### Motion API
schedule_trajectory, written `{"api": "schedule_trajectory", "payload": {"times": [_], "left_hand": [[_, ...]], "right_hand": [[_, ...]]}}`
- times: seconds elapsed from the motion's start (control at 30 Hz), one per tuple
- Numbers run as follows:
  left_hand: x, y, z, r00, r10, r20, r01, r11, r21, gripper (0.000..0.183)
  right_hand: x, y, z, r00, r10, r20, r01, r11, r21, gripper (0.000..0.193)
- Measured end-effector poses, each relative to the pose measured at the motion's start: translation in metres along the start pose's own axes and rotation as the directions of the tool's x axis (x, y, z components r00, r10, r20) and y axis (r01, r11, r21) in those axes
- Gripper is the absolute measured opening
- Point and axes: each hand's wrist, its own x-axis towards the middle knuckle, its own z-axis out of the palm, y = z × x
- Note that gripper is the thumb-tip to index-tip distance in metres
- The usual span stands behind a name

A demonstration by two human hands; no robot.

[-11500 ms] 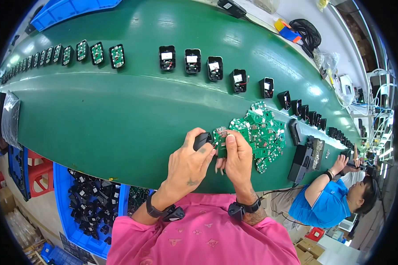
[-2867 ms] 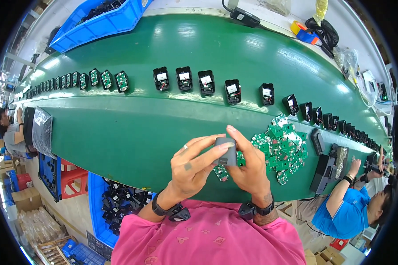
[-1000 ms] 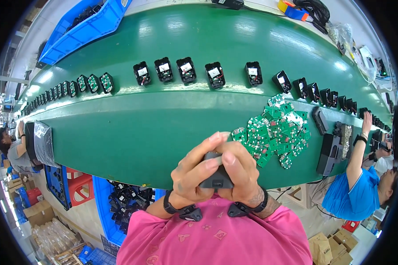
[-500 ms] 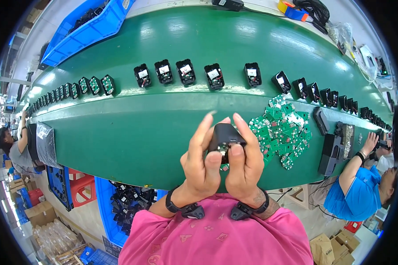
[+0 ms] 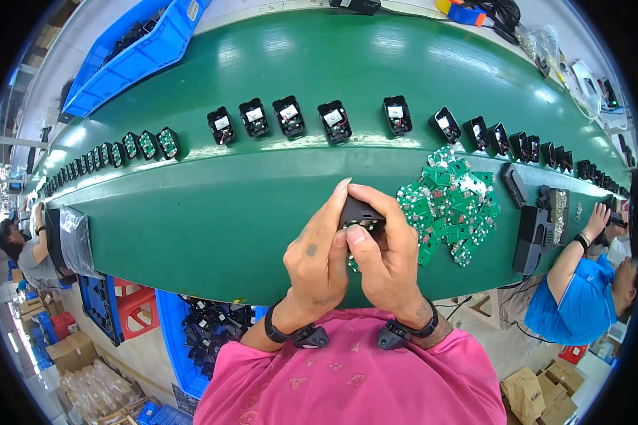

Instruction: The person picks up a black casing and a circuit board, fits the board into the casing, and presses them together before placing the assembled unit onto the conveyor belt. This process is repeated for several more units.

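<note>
Between both hands I grip a small black plastic housing, tilted, with bits of a green circuit board showing at its near opening. My left hand wraps its left side, fingers pointing away. My right hand curls round the right side, with the thumb pressed at the opening. Just right of my hands lies a loose pile of green circuit boards. Farther off stands a row of open black housings with white parts and wires inside. At the left, more housings have green boards on top.
A blue bin stands at the far left, and another blue bin of black parts sits below the table's near edge. A grey power tool-like device lies at the right. Co-workers sit left and right.
My fingers have closed in around the housing, the left fingertips now meeting the right ones at its far end. My right thumb has shifted up onto the opening.
</note>
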Motion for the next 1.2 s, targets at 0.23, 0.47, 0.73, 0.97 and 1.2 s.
{"api": "schedule_trajectory", "payload": {"times": [0.23, 0.47, 0.73, 0.97, 1.2], "left_hand": [[-0.011, -0.010, -0.002, 0.995, 0.068, 0.077, -0.057, 0.989, -0.139, 0.037], [-0.019, -0.009, -0.003, 0.970, 0.241, -0.025, -0.230, 0.884, -0.406, 0.041], [-0.026, -0.017, 0.002, 0.962, 0.270, -0.041, -0.259, 0.858, -0.443, 0.041], [-0.027, -0.009, -0.007, 0.977, 0.215, 0.006, -0.179, 0.827, -0.533, 0.042], [-0.023, -0.010, 0.006, 0.952, 0.276, -0.134, -0.294, 0.697, -0.654, 0.037]], "right_hand": [[0.000, 0.004, -0.010, 0.994, -0.096, 0.057, 0.100, 0.992, -0.074, 0.041], [-0.009, 0.000, -0.009, 0.911, -0.389, 0.136, 0.400, 0.914, -0.071, 0.054], [-0.008, -0.002, -0.010, 0.902, -0.397, 0.170, 0.420, 0.898, -0.131, 0.061], [-0.006, 0.002, -0.020, 0.847, -0.455, 0.276, 0.490, 0.868, -0.073, 0.074], [-0.005, -0.007, -0.019, 0.810, -0.496, 0.312, 0.550, 0.828, -0.111, 0.068]]}}
